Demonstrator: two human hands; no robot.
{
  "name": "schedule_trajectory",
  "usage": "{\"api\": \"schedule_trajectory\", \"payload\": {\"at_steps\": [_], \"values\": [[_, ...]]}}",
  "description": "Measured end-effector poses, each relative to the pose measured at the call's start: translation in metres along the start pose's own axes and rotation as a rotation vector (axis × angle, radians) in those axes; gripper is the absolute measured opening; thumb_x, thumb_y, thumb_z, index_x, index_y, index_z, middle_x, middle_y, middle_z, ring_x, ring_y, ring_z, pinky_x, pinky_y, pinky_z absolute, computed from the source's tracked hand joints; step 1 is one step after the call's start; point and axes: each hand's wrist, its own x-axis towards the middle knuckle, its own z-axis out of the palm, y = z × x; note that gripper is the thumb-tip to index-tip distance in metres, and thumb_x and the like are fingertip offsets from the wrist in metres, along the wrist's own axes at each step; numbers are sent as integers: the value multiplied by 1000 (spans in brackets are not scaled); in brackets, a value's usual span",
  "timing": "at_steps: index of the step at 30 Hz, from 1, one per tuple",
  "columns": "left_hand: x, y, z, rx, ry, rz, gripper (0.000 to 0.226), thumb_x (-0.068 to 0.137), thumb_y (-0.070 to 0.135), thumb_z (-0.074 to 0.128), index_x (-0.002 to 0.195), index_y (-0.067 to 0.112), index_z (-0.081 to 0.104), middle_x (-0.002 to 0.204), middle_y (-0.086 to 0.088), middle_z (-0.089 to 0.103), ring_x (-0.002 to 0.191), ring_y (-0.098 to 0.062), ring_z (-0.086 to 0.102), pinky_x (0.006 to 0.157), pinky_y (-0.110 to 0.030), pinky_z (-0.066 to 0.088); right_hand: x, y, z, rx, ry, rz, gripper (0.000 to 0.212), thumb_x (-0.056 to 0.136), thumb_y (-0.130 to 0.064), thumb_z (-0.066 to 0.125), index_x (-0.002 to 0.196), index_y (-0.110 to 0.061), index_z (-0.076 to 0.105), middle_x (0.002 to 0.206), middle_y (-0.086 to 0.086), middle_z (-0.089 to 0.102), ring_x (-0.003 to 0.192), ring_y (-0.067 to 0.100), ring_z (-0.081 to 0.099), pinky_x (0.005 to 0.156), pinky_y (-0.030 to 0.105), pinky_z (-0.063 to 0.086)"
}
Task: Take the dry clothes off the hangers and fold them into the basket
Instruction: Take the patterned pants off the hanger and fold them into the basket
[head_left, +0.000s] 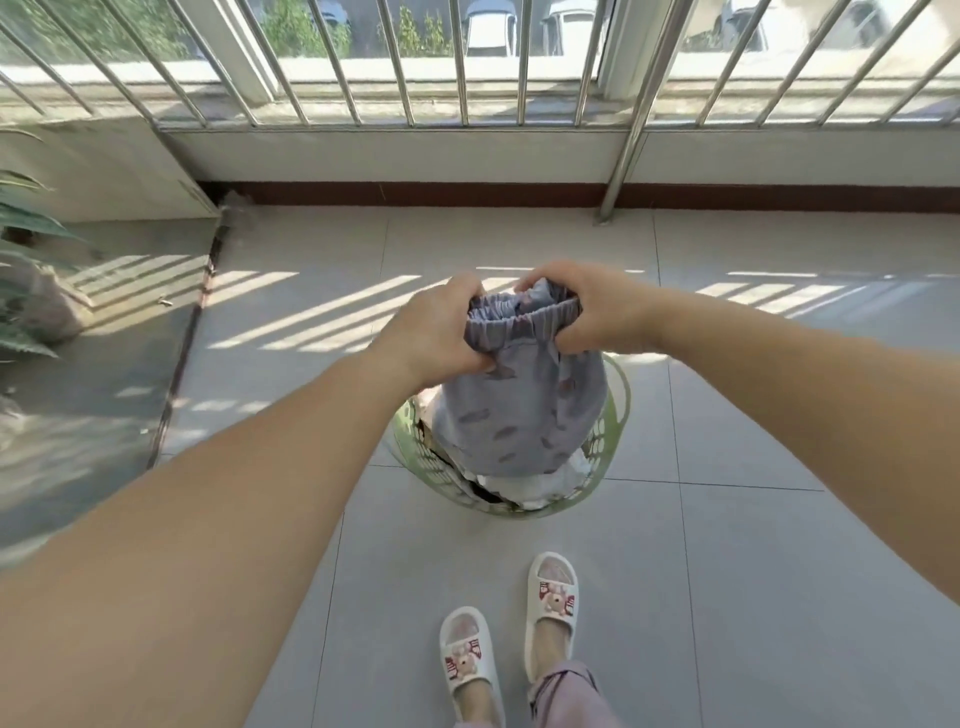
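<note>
I hold a pair of lavender-grey patterned shorts (524, 410) by the elastic waistband, folded and hanging down. My left hand (436, 332) grips the waistband's left end and my right hand (587, 312) grips its right end. The shorts hang directly over a light green plastic laundry basket (615, 415) on the tiled floor, hiding most of its opening. White and dark clothes (511, 486) lie inside the basket, showing below the shorts' hem. No hanger is in view.
A barred window runs across the back wall, with a metal pole (631, 140) standing at the right. Plant leaves (26, 218) and a raised grey ledge (104, 332) lie to the left. My feet in white slippers (511, 629) stand just behind the basket.
</note>
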Motion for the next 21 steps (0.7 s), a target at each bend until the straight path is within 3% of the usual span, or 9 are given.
{"api": "schedule_trajectory", "payload": {"at_steps": [4, 9, 16, 21], "values": [[0, 18, -42, -11, 135, 45, 47, 67, 22, 79, 100, 12, 46, 87, -1, 50, 79, -23, 45, 62, -29, 29, -5, -32, -35, -22, 104, -69, 54, 72, 0, 62, 121, -21, 52, 99, 0, 59, 84, 15, 55, 73, 27, 48], [-11, 43, -87, -19, 262, 114, 47, 67, 25, 80, 94, 12, 43, 86, -3, 51, 78, -25, 46, 63, -30, 29, -24, -68, -66, 0, 230, -144, 53, 71, 3, 61, 118, -20, 53, 97, 5, 61, 80, 16, 55, 76, 35, 51], [-47, 54, -100, -38, 301, 202, 48, 68, 27, 79, 95, 14, 42, 86, -2, 52, 78, -25, 48, 68, -34, 38, -65, -93, -63, -22, 287, -182, 52, 71, 3, 63, 116, -21, 54, 99, 6, 61, 87, 23, 59, 79, 38, 52], [-78, 38, -70, -32, 225, 182, 52, 67, 28, 79, 103, 12, 46, 89, -1, 53, 80, -23, 48, 69, -32, 39, -84, -85, -23, -33, 220, -113, 55, 72, 0, 65, 118, -25, 51, 99, 0, 61, 87, 17, 59, 76, 30, 52]]}}
